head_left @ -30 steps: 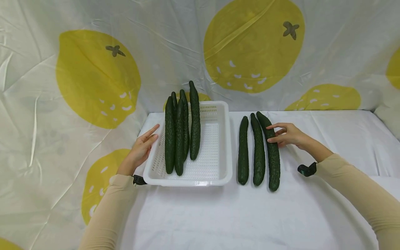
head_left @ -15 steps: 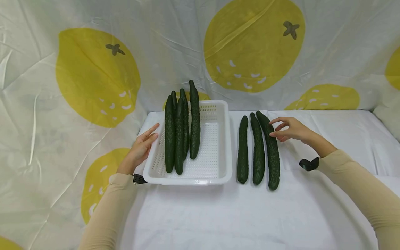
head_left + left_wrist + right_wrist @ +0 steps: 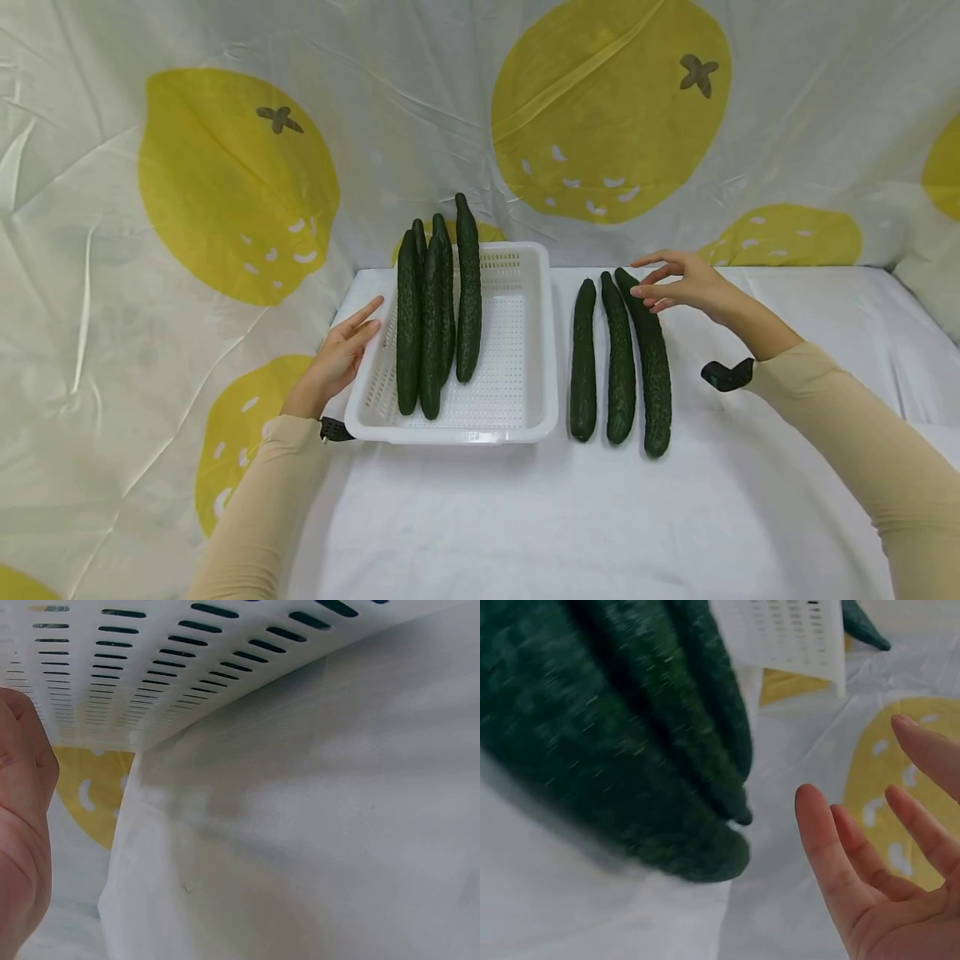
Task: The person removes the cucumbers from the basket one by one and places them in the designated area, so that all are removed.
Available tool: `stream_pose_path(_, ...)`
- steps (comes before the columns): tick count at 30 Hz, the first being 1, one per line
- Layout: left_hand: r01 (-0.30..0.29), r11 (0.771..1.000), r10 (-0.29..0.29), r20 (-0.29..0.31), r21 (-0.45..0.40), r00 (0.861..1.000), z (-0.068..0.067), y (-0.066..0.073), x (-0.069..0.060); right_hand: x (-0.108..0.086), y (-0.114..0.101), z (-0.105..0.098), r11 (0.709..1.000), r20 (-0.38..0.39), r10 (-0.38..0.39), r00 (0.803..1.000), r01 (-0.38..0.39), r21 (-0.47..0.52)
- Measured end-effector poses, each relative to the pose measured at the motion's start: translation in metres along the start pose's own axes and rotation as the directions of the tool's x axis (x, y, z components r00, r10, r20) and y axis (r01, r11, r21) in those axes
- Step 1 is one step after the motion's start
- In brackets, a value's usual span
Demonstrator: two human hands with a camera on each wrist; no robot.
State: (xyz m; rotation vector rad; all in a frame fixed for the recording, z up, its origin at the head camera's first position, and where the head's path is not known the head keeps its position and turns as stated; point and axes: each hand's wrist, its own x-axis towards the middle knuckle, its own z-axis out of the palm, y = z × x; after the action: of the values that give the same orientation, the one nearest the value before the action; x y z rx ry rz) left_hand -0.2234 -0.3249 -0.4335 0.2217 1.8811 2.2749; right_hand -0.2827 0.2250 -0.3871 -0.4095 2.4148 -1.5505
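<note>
My left hand [image 3: 336, 358] rests its extended fingers along the left side of a white plastic basket [image 3: 546, 358]. In the left wrist view, part of that hand [image 3: 22, 825] shows under the perforated basket wall [image 3: 172, 667]. Several dark green cucumbers [image 3: 407, 333] lean in the basket, their far ends above its back rim. Three more lie side by side on the cloth to its right: a left cucumber [image 3: 582, 367], a middle cucumber [image 3: 619, 367] and a right cucumber [image 3: 654, 383]. Near their far ends hovers my right hand [image 3: 693, 287], fingers loosely spread and holding nothing.
White cloth covers the table [image 3: 600, 525]. Behind it hangs a pale curtain [image 3: 420, 92] printed with large yellow lemons, which also runs down the left side. A whitish bulky shape [image 3: 930, 275] sits at the far right corner.
My right hand has come away from the right cucumber and moved up toward the far ends of the row. The cucumbers, the basket and my left hand keep their places.
</note>
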Motion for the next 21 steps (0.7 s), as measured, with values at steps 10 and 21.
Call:
stream_pose_path(10, 0.006, 1.0, -0.006, 0.022, -0.006, 1.0, -0.002, -0.001, 0.001, 0.02, -0.038, 0.022, 0.995, -0.034, -0.072, 0.997, 0.074, 0.068)
stream_pose_path(21, 0.006, 1.0, -0.006, 0.016, 0.016, 1.0, -0.001, 0.001, 0.001, 0.05, -0.07, 0.053, 0.978, 0.002, -0.099, 0.995, 0.097, 0.184)
